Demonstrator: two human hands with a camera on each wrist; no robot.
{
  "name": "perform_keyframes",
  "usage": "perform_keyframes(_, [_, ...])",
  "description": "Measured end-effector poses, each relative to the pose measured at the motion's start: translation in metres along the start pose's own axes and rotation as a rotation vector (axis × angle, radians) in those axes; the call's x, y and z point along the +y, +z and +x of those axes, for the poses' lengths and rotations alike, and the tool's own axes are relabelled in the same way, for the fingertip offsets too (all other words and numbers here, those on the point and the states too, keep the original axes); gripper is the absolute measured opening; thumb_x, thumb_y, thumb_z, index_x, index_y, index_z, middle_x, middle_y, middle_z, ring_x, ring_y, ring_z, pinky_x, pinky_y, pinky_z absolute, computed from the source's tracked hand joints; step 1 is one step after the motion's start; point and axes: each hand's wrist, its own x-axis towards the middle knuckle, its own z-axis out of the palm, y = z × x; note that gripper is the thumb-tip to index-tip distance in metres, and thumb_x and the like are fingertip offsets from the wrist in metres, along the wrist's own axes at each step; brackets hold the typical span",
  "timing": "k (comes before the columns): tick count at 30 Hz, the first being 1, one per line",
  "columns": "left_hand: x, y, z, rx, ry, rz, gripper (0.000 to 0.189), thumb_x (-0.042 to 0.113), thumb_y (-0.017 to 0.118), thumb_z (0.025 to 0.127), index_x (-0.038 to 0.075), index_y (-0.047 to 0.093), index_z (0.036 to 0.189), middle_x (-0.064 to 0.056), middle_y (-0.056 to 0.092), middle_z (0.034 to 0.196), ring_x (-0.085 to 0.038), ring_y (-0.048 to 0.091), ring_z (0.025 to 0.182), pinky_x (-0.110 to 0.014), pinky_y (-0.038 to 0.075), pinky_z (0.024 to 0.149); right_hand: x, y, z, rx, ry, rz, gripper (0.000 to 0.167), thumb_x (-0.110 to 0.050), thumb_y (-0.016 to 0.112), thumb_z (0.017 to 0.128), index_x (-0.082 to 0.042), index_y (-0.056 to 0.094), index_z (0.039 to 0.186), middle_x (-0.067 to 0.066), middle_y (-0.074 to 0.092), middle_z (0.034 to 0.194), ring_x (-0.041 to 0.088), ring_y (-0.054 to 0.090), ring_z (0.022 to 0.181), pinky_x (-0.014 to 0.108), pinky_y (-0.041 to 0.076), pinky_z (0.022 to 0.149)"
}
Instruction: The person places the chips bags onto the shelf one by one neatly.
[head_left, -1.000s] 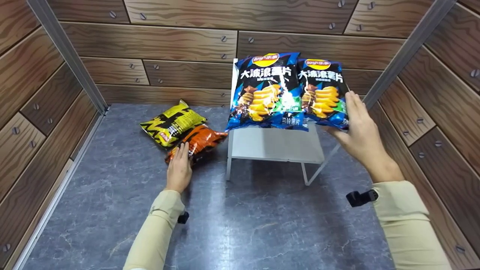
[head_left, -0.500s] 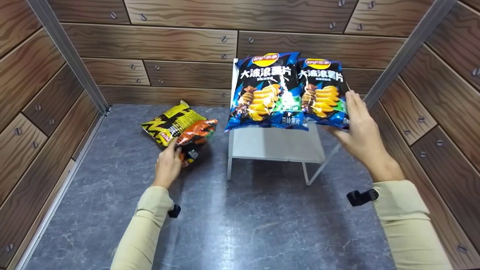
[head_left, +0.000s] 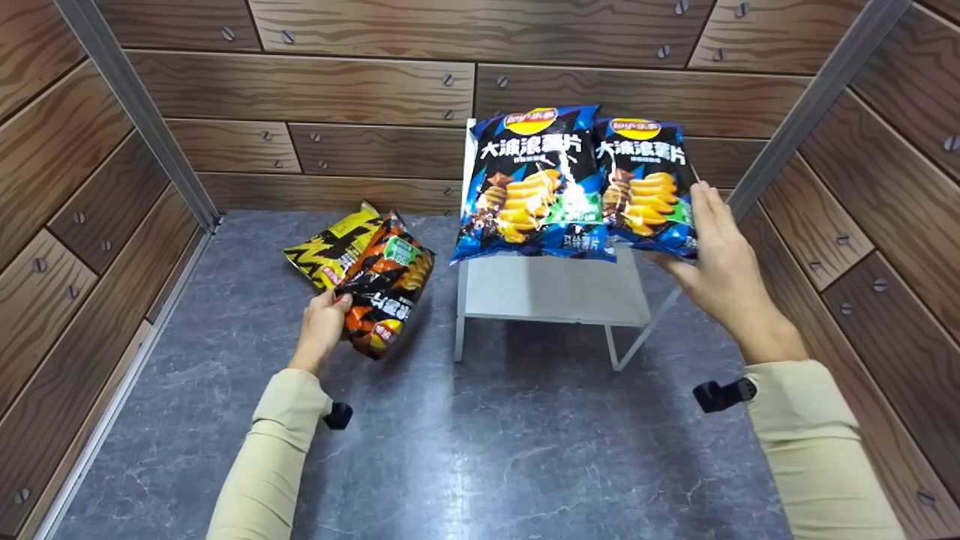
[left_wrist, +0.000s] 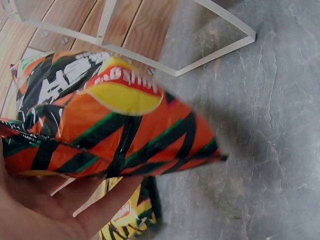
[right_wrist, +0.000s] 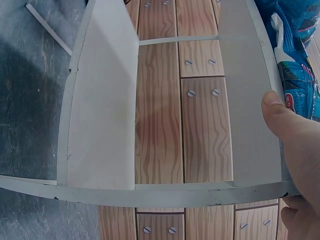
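Observation:
My left hand [head_left: 322,322] grips an orange-and-black bag of chips [head_left: 386,292] by its side, thumb on top, close over the floor. In the left wrist view the bag [left_wrist: 120,115] lies across the fingers. Partly covered by it in the head view is a yellow-and-black chip bag [head_left: 326,247] on the floor. Two blue-and-black chip bags, a left one [head_left: 525,187] and a right one [head_left: 643,180], lie side by side on top of a white rack [head_left: 551,289]. Straight fingers of my right hand [head_left: 724,262] rest along the right bag's side, the thumb at the rack's edge.
Below the rack's top is a lower white shelf [right_wrist: 102,110], with thin metal legs down to the grey marbled floor [head_left: 525,465]. Wood-patterned walls [head_left: 360,86] close in the back and both sides, with grey posts in the corners.
My left hand has taken hold of the orange-and-black chip bag, turned its printed front up, and drawn it slightly left and nearer. The right hand and blue bags have stayed put.

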Motion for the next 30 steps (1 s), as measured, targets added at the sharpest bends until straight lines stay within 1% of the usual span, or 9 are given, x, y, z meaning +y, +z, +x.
perform_keyframes(5, [-0.008,-0.003,-0.002,-0.112,-0.125,-0.143,0.026,0.017,0.048,0.099,-0.002,0.064,0.106,-0.004,0.065,0.087,-0.011,0.058,0.079,-0.022,0.046,0.074,0.0,0.001,0.0,0.002,0.0,-0.005,0.093,-0.021,0.078,0.085,0.004,0.021,0.155,0.03,0.023,0.16,0.046,0.024,0.148,0.062,0.029,0.115])
perform_keyframes(10, [-0.024,-0.002,-0.004,-0.268,-0.216,-0.27,0.02,0.015,0.046,0.096,0.005,0.064,0.097,0.006,0.063,0.075,-0.007,0.06,0.067,-0.024,0.053,0.062,-0.001,0.001,0.0,0.004,-0.001,-0.005,0.093,-0.021,0.078,0.085,0.004,0.022,0.155,0.029,0.023,0.16,0.046,0.024,0.148,0.062,0.029,0.115])
perform_keyframes(12, [-0.034,-0.003,-0.002,-0.366,-0.257,-0.312,0.022,0.018,0.044,0.096,0.01,0.064,0.09,0.007,0.063,0.071,-0.007,0.06,0.063,-0.026,0.053,0.06,-0.001,0.001,0.0,0.006,-0.002,-0.003,0.093,-0.021,0.078,0.085,0.004,0.022,0.155,0.029,0.023,0.16,0.046,0.024,0.148,0.062,0.029,0.115])
perform_keyframes(15, [-0.065,-0.002,0.011,-0.517,-0.306,-0.375,0.024,0.023,0.045,0.094,0.017,0.062,0.079,0.009,0.062,0.063,-0.006,0.057,0.054,-0.025,0.05,0.053,-0.001,0.001,0.001,0.009,-0.005,0.0,0.093,-0.022,0.079,0.085,0.005,0.023,0.155,0.029,0.024,0.16,0.047,0.025,0.147,0.062,0.029,0.116])
perform_keyframes(18, [-0.077,-0.003,0.015,-0.58,-0.364,-0.362,0.023,0.026,0.045,0.092,0.017,0.06,0.078,0.009,0.059,0.06,-0.006,0.056,0.053,-0.024,0.05,0.053,-0.002,0.001,0.001,0.011,-0.006,0.001,0.093,-0.022,0.079,0.085,0.005,0.023,0.154,0.03,0.024,0.159,0.047,0.025,0.147,0.061,0.028,0.116])
perform_keyframes(20, [-0.075,-0.005,0.013,-0.568,-0.414,-0.333,0.023,0.027,0.044,0.092,0.014,0.06,0.083,0.006,0.062,0.064,-0.009,0.061,0.057,-0.028,0.055,0.058,-0.002,0.001,0.001,0.012,-0.004,0.003,0.093,-0.022,0.079,0.084,0.005,0.023,0.154,0.03,0.024,0.159,0.047,0.025,0.147,0.061,0.028,0.116])
perform_keyframes(23, [-0.061,-0.008,0.004,-0.47,-0.422,-0.278,0.024,0.024,0.044,0.094,0.007,0.059,0.092,0.003,0.062,0.069,-0.012,0.064,0.062,-0.031,0.058,0.064,-0.002,0.001,0.001,0.006,0.004,0.003,0.094,-0.022,0.079,0.085,0.005,0.022,0.155,0.029,0.023,0.16,0.047,0.024,0.147,0.062,0.028,0.116])
perform_keyframes(27, [-0.051,-0.009,0.001,-0.266,-0.263,-0.123,0.033,0.015,0.042,0.098,-0.011,0.06,0.109,-0.008,0.065,0.08,-0.015,0.064,0.071,-0.027,0.055,0.068,-0.001,0.001,0.001,-0.004,0.011,-0.001,0.095,-0.021,0.079,0.085,0.003,0.02,0.156,0.029,0.022,0.16,0.047,0.024,0.147,0.063,0.029,0.114])
perform_keyframes(30, [-0.047,-0.006,0.004,-0.115,-0.122,0.072,0.038,0.012,0.04,0.1,-0.013,0.059,0.122,-0.023,0.068,0.102,-0.029,0.066,0.093,-0.032,0.053,0.084,-0.001,0.0,0.001,-0.006,0.011,-0.004,0.095,-0.022,0.078,0.085,0.003,0.02,0.156,0.029,0.021,0.16,0.047,0.024,0.147,0.064,0.03,0.113])
